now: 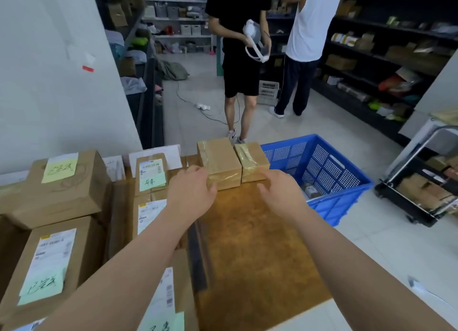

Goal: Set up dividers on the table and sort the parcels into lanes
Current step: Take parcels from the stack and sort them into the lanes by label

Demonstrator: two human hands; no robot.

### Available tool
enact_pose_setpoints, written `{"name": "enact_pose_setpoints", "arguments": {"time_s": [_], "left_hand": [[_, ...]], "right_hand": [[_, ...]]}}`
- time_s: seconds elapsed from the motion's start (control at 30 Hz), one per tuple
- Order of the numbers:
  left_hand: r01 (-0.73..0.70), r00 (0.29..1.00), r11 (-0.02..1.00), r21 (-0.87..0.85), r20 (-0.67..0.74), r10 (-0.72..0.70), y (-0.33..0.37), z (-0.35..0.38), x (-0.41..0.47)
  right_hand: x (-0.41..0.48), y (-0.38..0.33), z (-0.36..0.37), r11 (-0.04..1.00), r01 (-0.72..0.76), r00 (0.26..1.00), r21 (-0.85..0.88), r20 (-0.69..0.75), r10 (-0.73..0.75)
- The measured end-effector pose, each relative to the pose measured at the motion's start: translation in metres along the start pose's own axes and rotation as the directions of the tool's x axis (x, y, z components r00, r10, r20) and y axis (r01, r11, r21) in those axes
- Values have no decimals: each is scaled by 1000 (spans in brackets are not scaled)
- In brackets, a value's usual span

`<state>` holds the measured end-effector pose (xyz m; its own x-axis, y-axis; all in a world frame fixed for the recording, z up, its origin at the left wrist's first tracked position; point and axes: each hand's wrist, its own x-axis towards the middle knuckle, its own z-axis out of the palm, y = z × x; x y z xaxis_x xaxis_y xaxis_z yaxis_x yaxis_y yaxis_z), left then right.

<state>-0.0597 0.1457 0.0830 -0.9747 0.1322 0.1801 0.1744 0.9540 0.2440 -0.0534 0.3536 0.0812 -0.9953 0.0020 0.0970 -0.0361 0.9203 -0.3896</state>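
Left hand [190,190]: against the near left corner of a taped box [219,161], thumb on its front face; clasping or only steadying, cannot tell.
Right hand [281,190]: loosely spread, holding nothing, just short of the second box [251,158].
Boxes: touching side by side just beyond both hands at the table's [247,244] far end, probably squared up as a lane.
Crate [322,162]: right of the right hand, likely the parcels' source.

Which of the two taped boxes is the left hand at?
The larger box; the left hand is at its near corner. The smaller box sits nearer the blue crate.
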Motion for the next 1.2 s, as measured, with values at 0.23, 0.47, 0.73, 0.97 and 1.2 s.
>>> {"name": "enact_pose_setpoints", "arguments": {"time_s": [0.23, 0.47, 0.73, 0.97, 1.2], "left_hand": [[84, 990, 995, -51, 120, -78, 4, 39, 87], [317, 923, 946, -71, 251, -291, 16, 100, 150], [578, 781, 816, 8, 282, -557, 27, 169, 200], [728, 644, 685, 19, 323, -694, 30, 196, 214], [743, 617, 667, 51, 334, -712, 36, 191, 178]], "right_hand": [[76, 34, 17, 1000, -25, 999, -8, 46, 25], [141, 74, 53, 999, 33, 991, -20, 130, -30], [204, 118, 97, 981, 175, 943, -81, 301, -143], [219, 143, 117, 970, 244, 907, -13, 358, -223], [215, 150, 110, 963, 265, 887, 54, 377, -265]]}}
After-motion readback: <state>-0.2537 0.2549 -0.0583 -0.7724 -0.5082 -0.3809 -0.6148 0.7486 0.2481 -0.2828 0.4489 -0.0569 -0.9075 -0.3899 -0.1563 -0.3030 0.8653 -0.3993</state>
